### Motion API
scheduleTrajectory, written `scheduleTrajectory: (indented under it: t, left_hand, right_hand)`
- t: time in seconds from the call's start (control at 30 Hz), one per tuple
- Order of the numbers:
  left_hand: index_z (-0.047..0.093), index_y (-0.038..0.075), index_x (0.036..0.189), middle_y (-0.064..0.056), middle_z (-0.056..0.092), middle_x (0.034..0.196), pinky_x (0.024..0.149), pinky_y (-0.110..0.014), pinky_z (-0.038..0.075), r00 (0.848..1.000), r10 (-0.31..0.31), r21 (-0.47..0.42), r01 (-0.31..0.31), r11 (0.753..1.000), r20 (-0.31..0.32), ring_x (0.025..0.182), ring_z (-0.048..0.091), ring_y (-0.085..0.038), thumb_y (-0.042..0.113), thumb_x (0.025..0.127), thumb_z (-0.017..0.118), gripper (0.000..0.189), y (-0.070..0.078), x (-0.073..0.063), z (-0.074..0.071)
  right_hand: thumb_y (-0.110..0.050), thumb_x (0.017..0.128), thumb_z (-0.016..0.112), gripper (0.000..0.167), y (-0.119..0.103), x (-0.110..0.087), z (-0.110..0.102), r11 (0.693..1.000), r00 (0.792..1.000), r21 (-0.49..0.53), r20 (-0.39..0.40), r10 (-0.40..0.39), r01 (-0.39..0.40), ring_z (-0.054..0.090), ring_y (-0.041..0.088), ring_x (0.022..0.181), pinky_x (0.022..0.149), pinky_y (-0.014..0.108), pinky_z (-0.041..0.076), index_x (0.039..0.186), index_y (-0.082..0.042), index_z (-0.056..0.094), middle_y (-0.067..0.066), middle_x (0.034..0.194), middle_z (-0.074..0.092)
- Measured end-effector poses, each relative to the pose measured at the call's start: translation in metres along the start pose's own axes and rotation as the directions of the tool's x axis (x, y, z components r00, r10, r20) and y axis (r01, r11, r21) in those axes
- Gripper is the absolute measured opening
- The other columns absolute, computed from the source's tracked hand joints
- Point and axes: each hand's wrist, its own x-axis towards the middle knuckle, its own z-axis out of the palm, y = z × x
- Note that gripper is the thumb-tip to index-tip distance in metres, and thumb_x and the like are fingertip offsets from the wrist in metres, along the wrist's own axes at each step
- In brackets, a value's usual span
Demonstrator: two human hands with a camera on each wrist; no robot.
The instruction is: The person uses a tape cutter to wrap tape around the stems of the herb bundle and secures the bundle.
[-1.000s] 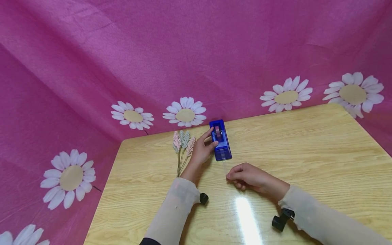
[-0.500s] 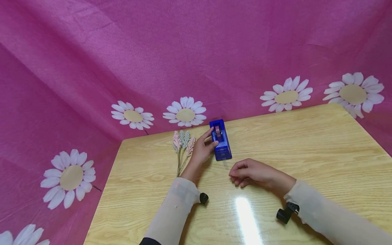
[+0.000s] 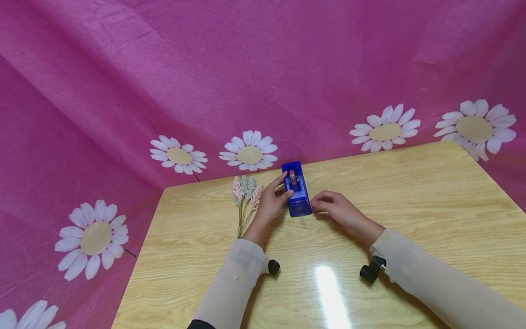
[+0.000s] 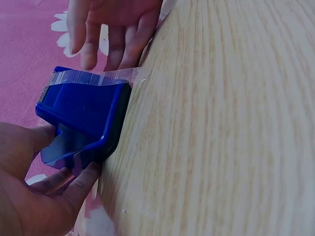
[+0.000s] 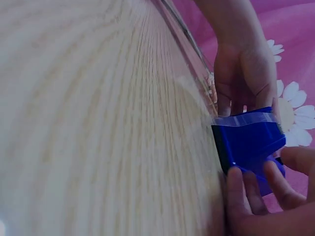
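Observation:
A blue tape dispenser (image 3: 299, 208) stands near the table's back edge, its pink-looking roll (image 3: 292, 177) visible from above. From its toothed cutter a strip of clear tape (image 4: 98, 77) runs down the front face, its free end at the table. My left hand (image 3: 271, 203) grips the dispenser's left side with thumb and fingers. On the opposite side is my right hand (image 3: 334, 208), fingers loosely bent and fingertips right at the dispenser's wall; nothing shows between them. The right wrist view has these fingers (image 5: 236, 189) beside the blue body.
Pink and grey-green artificial flower sprigs (image 3: 246, 192) with thin stems lie left of my left hand, partly behind the wrist. A magenta cloth with printed daisies (image 3: 248, 154) hangs behind the wooden table (image 3: 185, 256).
My right hand has left the tape's free end in front of the dispenser and moved up to the dispenser's right side. The left hand and dispenser stay in place.

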Motion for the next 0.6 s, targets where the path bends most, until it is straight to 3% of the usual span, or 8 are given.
scheduleTrajectory:
  t: [0.23, 0.4, 0.6]
  left_hand:
    - [0.050, 0.020, 0.154, -0.023, 0.055, 0.147, 0.097, -0.046, 0.056, 1.000, 0.000, -0.025, 0.000, 1.000, 0.009, 0.125, 0.062, -0.042, 0.003, 0.099, 0.068, 0.061, -0.002, 0.001, -0.001]
    - [0.050, 0.018, 0.155, -0.023, 0.054, 0.147, 0.097, -0.046, 0.056, 1.000, 0.009, -0.032, -0.008, 0.999, 0.018, 0.125, 0.062, -0.043, 0.003, 0.099, 0.067, 0.060, -0.004, 0.002, -0.001]
    - [0.049, 0.021, 0.155, -0.021, 0.053, 0.149, 0.097, -0.045, 0.056, 1.000, -0.001, -0.019, 0.002, 1.000, 0.026, 0.127, 0.061, -0.041, 0.005, 0.100, 0.066, 0.060, -0.003, 0.002, -0.002]
  right_hand:
    - [-0.012, 0.107, 0.056, 0.040, 0.000, 0.019, 0.008, 0.996, 0.992, -0.009, -0.080, -0.093, 0.092, 0.054, 0.027, 0.126, 0.111, 0.048, 0.046, 0.140, 0.008, 0.046, 0.026, 0.142, 0.050]
    - [-0.010, 0.107, 0.056, 0.055, -0.002, 0.030, 0.011, 0.991, 0.990, -0.019, -0.050, -0.134, 0.133, 0.042, 0.042, 0.143, 0.117, 0.055, 0.037, 0.156, -0.003, 0.034, 0.030, 0.157, 0.038]
    - [-0.007, 0.107, 0.053, 0.066, -0.009, 0.038, 0.010, 0.987, 0.990, -0.075, 0.008, -0.141, 0.141, 0.026, 0.047, 0.151, 0.119, 0.061, 0.029, 0.164, -0.013, 0.021, 0.031, 0.165, 0.021]
